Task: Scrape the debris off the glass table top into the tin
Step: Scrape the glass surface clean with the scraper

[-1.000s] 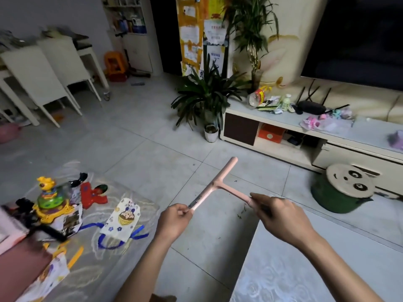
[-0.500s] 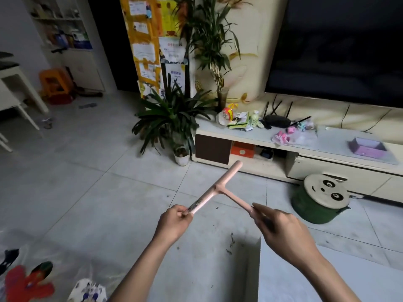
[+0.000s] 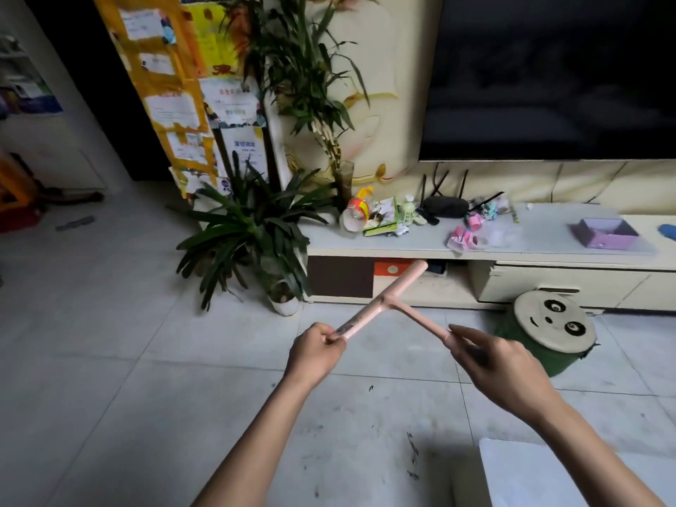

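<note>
Two grips on pink scraper (image 3: pixel 387 305): left hand (image 3: pixel 314 354), right hand (image 3: pixel 508 367), fingers (image 3: pixel 472 333) clamped; open floor (image 3: pixel 183 378) beside table corner (image 3: pixel 530 470).

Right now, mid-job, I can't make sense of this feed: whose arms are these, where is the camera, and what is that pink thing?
There is no machine here. A person works with two bare hands, and the single camera sits on their head, looking forward and down. The left hand pinches one end of the crossbar of a pink plastic T-shaped scraper. The right hand grips its stem. The scraper is in the air above the grey tiled floor, which has dark specks on it. Only a pale corner of the glass table top shows at bottom right. A green round container with a panda-face lid stands on the floor beyond.
</note>
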Demonstrator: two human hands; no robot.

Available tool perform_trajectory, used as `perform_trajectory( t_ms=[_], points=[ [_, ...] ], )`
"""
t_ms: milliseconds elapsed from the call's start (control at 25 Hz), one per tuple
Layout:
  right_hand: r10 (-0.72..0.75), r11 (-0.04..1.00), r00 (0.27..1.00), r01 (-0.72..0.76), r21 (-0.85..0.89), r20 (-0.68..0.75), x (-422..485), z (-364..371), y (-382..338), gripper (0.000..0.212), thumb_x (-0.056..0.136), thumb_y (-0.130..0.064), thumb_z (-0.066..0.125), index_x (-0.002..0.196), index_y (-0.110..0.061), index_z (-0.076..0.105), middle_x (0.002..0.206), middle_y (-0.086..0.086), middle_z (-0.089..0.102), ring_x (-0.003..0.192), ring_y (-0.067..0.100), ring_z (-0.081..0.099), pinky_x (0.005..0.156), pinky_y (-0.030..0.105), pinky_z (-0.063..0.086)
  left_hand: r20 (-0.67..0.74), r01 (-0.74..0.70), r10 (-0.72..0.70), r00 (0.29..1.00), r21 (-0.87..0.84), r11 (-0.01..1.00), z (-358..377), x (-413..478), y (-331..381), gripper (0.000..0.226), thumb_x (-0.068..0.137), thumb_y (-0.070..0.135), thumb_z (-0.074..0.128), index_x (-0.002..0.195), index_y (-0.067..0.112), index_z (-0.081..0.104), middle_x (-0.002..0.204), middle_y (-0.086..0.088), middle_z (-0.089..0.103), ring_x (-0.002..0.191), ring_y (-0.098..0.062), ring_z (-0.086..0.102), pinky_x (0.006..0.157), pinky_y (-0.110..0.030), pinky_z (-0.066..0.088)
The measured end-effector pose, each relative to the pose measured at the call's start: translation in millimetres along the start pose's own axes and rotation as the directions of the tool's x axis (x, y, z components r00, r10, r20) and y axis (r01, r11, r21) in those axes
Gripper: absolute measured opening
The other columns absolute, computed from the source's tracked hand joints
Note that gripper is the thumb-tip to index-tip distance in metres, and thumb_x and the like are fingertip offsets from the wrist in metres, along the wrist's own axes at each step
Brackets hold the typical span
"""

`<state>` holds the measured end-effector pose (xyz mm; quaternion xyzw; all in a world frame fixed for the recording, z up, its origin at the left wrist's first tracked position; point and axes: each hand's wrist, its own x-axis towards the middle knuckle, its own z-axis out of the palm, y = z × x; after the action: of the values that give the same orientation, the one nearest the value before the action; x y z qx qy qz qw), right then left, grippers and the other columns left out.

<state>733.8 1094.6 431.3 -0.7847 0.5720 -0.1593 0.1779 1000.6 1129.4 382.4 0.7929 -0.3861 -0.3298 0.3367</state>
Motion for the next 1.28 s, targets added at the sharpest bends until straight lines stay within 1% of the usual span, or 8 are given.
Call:
perform_trajectory(
  t_ms=[240, 360, 440, 720, 880, 1000, 1200, 1280],
  points=[
    [0.094, 0.996, 0.992, -0.094, 0.007, -0.080, 115, -15, 65, 0.039, 0.090, -0.059, 0.045, 0.122, -0.041, 0.059, 0.093, -0.008, 0.073, 0.096, 0.026, 0.064, 0.070, 0.034, 0.050, 0.096, -0.078, 0.073, 0.993, 0.045, 0.996, 68, 129, 84, 0.014, 0.080, 0.028, 0.065, 0.074, 0.028, 0.052, 0.085, 0.001, 0.068, 0.089, -0.024, 0.065, 0.074, -0.029, 0.049],
    [0.111, 0.994, 0.984, -0.113, -0.009, -0.140, 190, -35, 107, 0.039, 0.091, -0.056, 0.046, 0.123, -0.038, 0.059, 0.089, -0.007, 0.073, 0.095, 0.025, 0.064, 0.062, 0.032, 0.044, 0.138, -0.109, 0.095, 0.986, 0.096, 0.989, 110, 197, 147, 0.013, 0.078, 0.030, 0.066, 0.070, 0.026, 0.056, 0.084, 0.001, 0.070, 0.087, -0.021, 0.065, 0.065, -0.024, 0.042],
    [0.155, 0.987, 0.973, -0.159, -0.014, -0.172, 234, -50, 137, 0.038, 0.091, -0.056, 0.046, 0.122, -0.039, 0.060, 0.089, -0.004, 0.073, 0.094, 0.026, 0.064, 0.058, 0.031, 0.039, 0.172, -0.118, 0.101, 0.980, 0.090, 0.989, 140, 240, 186, 0.009, 0.078, 0.029, 0.066, 0.076, 0.026, 0.057, 0.086, 0.002, 0.068, 0.084, -0.019, 0.063, 0.066, -0.023, 0.042],
    [0.235, 0.967, 0.934, -0.254, -0.036, -0.271, 330, -88, 212, 0.029, 0.090, -0.053, 0.050, 0.111, -0.038, 0.062, 0.077, -0.003, 0.071, 0.084, 0.026, 0.065, 0.056, 0.032, 0.043, 0.313, -0.217, 0.182, 0.932, 0.080, 0.973, 232, 350, 283, 0.014, 0.078, 0.033, 0.071, 0.081, 0.028, 0.058, 0.082, 0.006, 0.067, 0.082, -0.017, 0.064, 0.074, -0.029, 0.050],
    [0.387, 0.910, 0.876, -0.413, -0.031, -0.289, 392, -111, 281, 0.035, 0.092, -0.057, 0.043, 0.117, -0.040, 0.058, 0.069, -0.009, 0.069, 0.077, 0.019, 0.065, 0.065, 0.032, 0.052, 0.458, -0.315, 0.246, 0.854, 0.079, 0.946, 317, 419, 354, 0.015, 0.079, 0.031, 0.072, 0.079, 0.028, 0.057, 0.080, 0.009, 0.063, 0.083, -0.018, 0.064, 0.076, -0.028, 0.049],
    [0.463, 0.869, 0.821, -0.495, -0.012, -0.335, 435, -134, 322, 0.032, 0.091, -0.058, 0.044, 0.114, -0.041, 0.059, 0.062, -0.012, 0.065, 0.072, 0.016, 0.064, 0.058, 0.029, 0.048, 0.523, -0.347, 0.270, 0.809, 0.052, 0.937, 373, 462, 411, 0.019, 0.079, 0.025, 0.073, 0.074, 0.028, 0.055, 0.076, 0.005, 0.063, 0.084, -0.022, 0.065, 0.078, -0.029, 0.050],
    [0.561, 0.802, 0.727, -0.596, 0.043, -0.396, 481, -166, 385, 0.029, 0.091, -0.056, 0.045, 0.110, -0.039, 0.060, 0.071, -0.011, 0.068, 0.080, 0.020, 0.064, 0.063, 0.033, 0.051, 0.589, -0.430, 0.336, 0.735, 0.021, 0.903, 464, 505, 489, 0.013, 0.084, 0.023, 0.069, 0.088, 0.020, 0.057, 0.070, 0.014, 0.059, 0.072, -0.012, 0.059, 0.061, -0.014, 0.043],
    [0.590, 0.780, 0.700, -0.623, 0.061, -0.403, 490, -178, 416, 0.030, 0.092, -0.055, 0.045, 0.112, -0.039, 0.060, 0.070, -0.012, 0.066, 0.081, 0.021, 0.063, 0.063, 0.032, 0.050, 0.623, -0.447, 0.343, 0.703, 0.012, 0.894, 501, 510, 510, 0.015, 0.084, 0.022, 0.069, 0.093, 0.019, 0.057, 0.076, 0.011, 0.061, 0.084, -0.019, 0.064, 0.074, -0.022, 0.048]
  ],
)
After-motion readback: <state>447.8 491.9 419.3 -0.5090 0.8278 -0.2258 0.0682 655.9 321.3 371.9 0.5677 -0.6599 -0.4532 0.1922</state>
